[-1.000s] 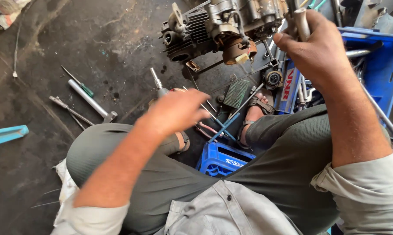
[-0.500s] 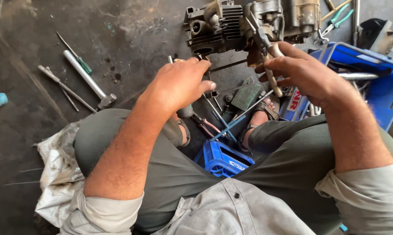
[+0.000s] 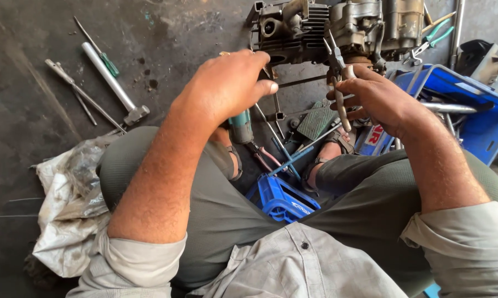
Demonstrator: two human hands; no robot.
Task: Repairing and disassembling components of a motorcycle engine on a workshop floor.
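Landmark: the grey engine block (image 3: 337, 27), lying on the dark floor (image 3: 166, 33) at the top of the view, cooling fins up.

Right hand (image 3: 378, 99) sits just below the engine's right-centre. Its fingers (image 3: 348, 88) are clenched round the handles of a pair of needle-nose pliers (image 3: 337, 72). Long axis of the pliers runs near vertical in the view, handles toward the person, thin nose pointing up and away into the engine's lower edge. Whether the tips grip anything there, I cannot tell; they are lost against the casing.

Left hand (image 3: 229, 88) sits below the engine's left half, knuckles up, fingers curled loosely, thumb and forefinger near each other. It appears to hold nothing; the underside is hidden. It is close to the engine's left port but apart from it.

Of the two, the right hand is the nearer to the engine, touching it through the pliers.

Below the engine, between the knees: a teal-handled screwdriver (image 3: 242, 128), loose rods, a blue plastic crate (image 3: 282, 198). Right of the engine, a blue tray (image 3: 480, 132) with tools. Well left of the engine, a long socket wrench (image 3: 111, 83) and a green screwdriver (image 3: 100, 48) on the floor, a crumpled rag (image 3: 67, 209) nearer the person.
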